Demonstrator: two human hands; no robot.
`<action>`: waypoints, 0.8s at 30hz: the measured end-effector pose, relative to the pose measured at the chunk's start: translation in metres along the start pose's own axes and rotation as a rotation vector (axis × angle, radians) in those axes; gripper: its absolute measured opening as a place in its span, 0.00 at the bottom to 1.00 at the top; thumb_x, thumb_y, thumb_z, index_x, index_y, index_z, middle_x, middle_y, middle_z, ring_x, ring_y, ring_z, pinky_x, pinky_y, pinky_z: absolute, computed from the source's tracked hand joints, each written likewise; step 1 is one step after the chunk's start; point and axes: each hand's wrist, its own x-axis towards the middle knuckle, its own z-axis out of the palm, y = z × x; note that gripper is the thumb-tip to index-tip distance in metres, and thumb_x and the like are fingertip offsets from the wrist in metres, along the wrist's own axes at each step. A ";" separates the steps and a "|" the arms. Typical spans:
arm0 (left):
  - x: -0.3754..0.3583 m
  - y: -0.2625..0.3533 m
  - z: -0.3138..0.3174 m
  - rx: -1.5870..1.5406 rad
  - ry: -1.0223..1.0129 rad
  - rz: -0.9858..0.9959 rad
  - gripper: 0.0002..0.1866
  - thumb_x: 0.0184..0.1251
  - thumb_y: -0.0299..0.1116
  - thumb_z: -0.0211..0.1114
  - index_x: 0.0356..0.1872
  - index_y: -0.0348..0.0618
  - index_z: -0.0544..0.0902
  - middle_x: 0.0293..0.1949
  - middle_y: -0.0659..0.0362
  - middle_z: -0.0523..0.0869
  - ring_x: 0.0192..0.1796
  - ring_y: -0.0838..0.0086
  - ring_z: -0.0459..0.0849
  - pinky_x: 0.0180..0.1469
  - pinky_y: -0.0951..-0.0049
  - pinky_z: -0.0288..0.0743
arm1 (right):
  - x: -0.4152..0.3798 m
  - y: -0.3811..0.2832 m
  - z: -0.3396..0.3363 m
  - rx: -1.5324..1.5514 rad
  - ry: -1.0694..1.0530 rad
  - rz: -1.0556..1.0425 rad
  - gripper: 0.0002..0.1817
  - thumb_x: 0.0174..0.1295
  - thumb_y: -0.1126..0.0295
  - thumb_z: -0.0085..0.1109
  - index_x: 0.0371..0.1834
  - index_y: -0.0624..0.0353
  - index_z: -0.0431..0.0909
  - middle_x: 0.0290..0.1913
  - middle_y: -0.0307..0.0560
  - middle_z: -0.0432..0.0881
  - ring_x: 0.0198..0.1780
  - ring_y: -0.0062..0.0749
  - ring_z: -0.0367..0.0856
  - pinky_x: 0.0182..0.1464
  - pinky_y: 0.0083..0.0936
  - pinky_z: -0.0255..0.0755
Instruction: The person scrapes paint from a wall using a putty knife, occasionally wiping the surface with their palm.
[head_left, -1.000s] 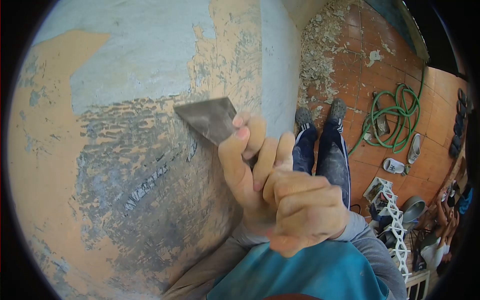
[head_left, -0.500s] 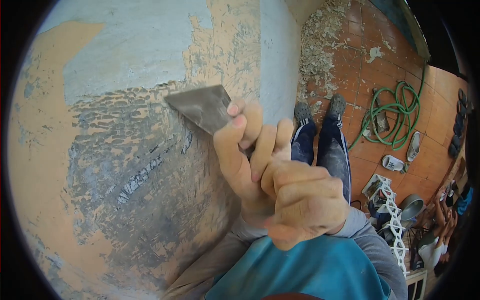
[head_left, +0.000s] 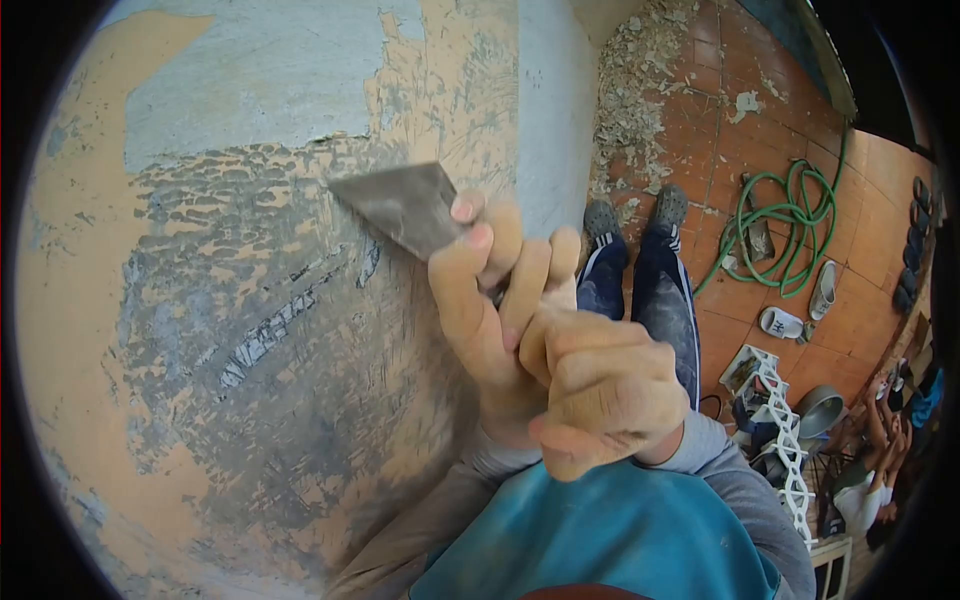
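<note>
A putty knife-like scraper (head_left: 400, 208) with a broad, dull metal blade lies against the wall (head_left: 270, 440), its wide edge facing left and up. My left hand (head_left: 490, 290) is closed around it just behind the blade, fingertips resting near the metal. Behind that, my right hand (head_left: 610, 390) is closed at the handle end, pressed close to the left hand. The handle is almost wholly hidden by my fingers. Around the blade the wall is rough and scratched grey and tan; above it stays a smooth pale-blue paint layer (head_left: 250, 90).
Paint flakes (head_left: 640, 90) litter the tiled floor beside the wall. A green hose (head_left: 790, 230) lies coiled to the right, near slippers (head_left: 780, 322). A white rack (head_left: 785, 440) and metal pot (head_left: 820, 410) stand lower right. Another person's arms (head_left: 880, 450) show at the far right.
The view has shifted slightly, so the wall appears higher in the picture. Against the wall, the blade sits a little farther below the blue paint edge. Both hands keep their grip.
</note>
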 end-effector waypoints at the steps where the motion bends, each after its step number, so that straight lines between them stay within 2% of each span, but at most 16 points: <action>1: 0.002 -0.001 -0.005 0.012 -0.044 -0.011 0.07 0.74 0.30 0.54 0.49 0.52 0.70 0.22 0.73 0.62 0.13 0.86 0.54 0.32 0.78 0.56 | 0.006 0.006 0.002 -0.030 0.014 -0.046 0.12 0.63 0.78 0.72 0.26 0.66 0.76 0.21 0.44 0.71 0.19 0.35 0.66 0.24 0.37 0.64; 2: 0.006 0.005 -0.004 -0.059 -0.082 -0.058 0.08 0.73 0.30 0.54 0.50 0.53 0.70 0.23 0.73 0.61 0.13 0.86 0.53 0.32 0.78 0.56 | 0.015 0.010 0.011 -0.059 0.031 -0.080 0.12 0.63 0.78 0.72 0.26 0.65 0.76 0.20 0.43 0.71 0.19 0.33 0.64 0.24 0.36 0.64; 4: 0.003 0.001 -0.001 -0.033 -0.013 -0.020 0.09 0.73 0.29 0.54 0.50 0.53 0.69 0.22 0.73 0.60 0.13 0.86 0.53 0.31 0.78 0.56 | 0.006 0.005 0.019 -0.058 0.069 -0.047 0.13 0.62 0.78 0.72 0.25 0.65 0.76 0.19 0.42 0.70 0.19 0.33 0.64 0.24 0.36 0.64; 7: 0.010 -0.001 0.004 -0.017 -0.024 0.006 0.09 0.73 0.29 0.53 0.51 0.53 0.69 0.22 0.73 0.60 0.13 0.86 0.52 0.31 0.78 0.56 | -0.005 0.007 0.004 0.006 0.071 -0.014 0.12 0.61 0.79 0.72 0.25 0.66 0.76 0.20 0.43 0.70 0.19 0.36 0.66 0.24 0.36 0.65; 8: 0.004 0.003 0.001 -0.030 -0.064 -0.021 0.09 0.73 0.29 0.53 0.51 0.53 0.69 0.23 0.73 0.60 0.13 0.86 0.53 0.32 0.79 0.56 | -0.003 0.002 0.003 -0.038 -0.010 -0.053 0.12 0.61 0.79 0.72 0.25 0.66 0.76 0.21 0.42 0.70 0.19 0.35 0.66 0.23 0.34 0.64; 10: 0.011 0.012 -0.001 -0.028 -0.102 -0.059 0.10 0.74 0.30 0.52 0.52 0.53 0.69 0.23 0.73 0.59 0.14 0.85 0.51 0.34 0.79 0.57 | 0.010 0.020 0.012 -0.053 0.015 -0.139 0.12 0.61 0.80 0.70 0.24 0.65 0.75 0.19 0.40 0.70 0.18 0.33 0.64 0.23 0.32 0.64; 13: 0.015 -0.003 0.020 0.155 0.014 0.125 0.11 0.74 0.31 0.52 0.54 0.51 0.67 0.24 0.72 0.59 0.16 0.84 0.50 0.32 0.78 0.56 | 0.017 0.019 0.013 -0.056 0.014 -0.087 0.12 0.61 0.80 0.70 0.23 0.64 0.75 0.19 0.40 0.70 0.18 0.32 0.64 0.23 0.32 0.64; 15: 0.015 0.001 0.019 0.149 -0.056 0.111 0.11 0.75 0.30 0.52 0.54 0.50 0.67 0.26 0.72 0.59 0.17 0.84 0.50 0.33 0.78 0.56 | 0.006 0.014 0.011 -0.015 0.025 -0.077 0.12 0.61 0.80 0.70 0.23 0.63 0.76 0.20 0.40 0.70 0.18 0.33 0.65 0.23 0.33 0.63; 17: 0.005 0.014 -0.005 0.008 -0.228 -0.054 0.11 0.76 0.29 0.51 0.55 0.50 0.66 0.28 0.72 0.60 0.18 0.85 0.53 0.35 0.79 0.56 | 0.008 0.012 0.013 -0.049 -0.001 -0.088 0.12 0.61 0.79 0.71 0.24 0.63 0.76 0.20 0.40 0.70 0.18 0.33 0.65 0.22 0.34 0.64; 18: 0.005 0.016 -0.008 -0.084 -0.158 -0.058 0.12 0.75 0.27 0.51 0.55 0.50 0.66 0.28 0.71 0.60 0.18 0.85 0.53 0.36 0.79 0.57 | 0.013 0.016 0.018 -0.075 0.000 -0.090 0.12 0.62 0.78 0.71 0.24 0.63 0.76 0.20 0.40 0.70 0.18 0.33 0.64 0.22 0.34 0.64; 21: -0.010 0.015 -0.015 -0.046 -0.147 -0.051 0.11 0.76 0.28 0.50 0.56 0.52 0.66 0.28 0.71 0.60 0.18 0.85 0.53 0.37 0.79 0.57 | 0.027 0.014 0.015 -0.108 0.040 -0.028 0.14 0.63 0.76 0.71 0.24 0.63 0.75 0.21 0.42 0.71 0.19 0.37 0.67 0.24 0.35 0.69; 22: -0.009 0.014 -0.013 -0.030 -0.167 -0.041 0.11 0.77 0.28 0.49 0.56 0.52 0.67 0.28 0.72 0.60 0.18 0.85 0.54 0.37 0.79 0.57 | 0.025 0.012 0.010 -0.087 -0.006 -0.031 0.14 0.56 0.79 0.73 0.22 0.62 0.74 0.22 0.44 0.70 0.21 0.37 0.69 0.25 0.33 0.67; 24: 0.000 0.012 -0.007 0.009 -0.224 -0.035 0.11 0.78 0.28 0.49 0.56 0.53 0.67 0.28 0.72 0.61 0.19 0.85 0.54 0.37 0.79 0.57 | 0.016 0.004 0.007 -0.052 -0.050 -0.045 0.16 0.48 0.82 0.75 0.19 0.61 0.73 0.23 0.45 0.70 0.23 0.37 0.70 0.26 0.30 0.64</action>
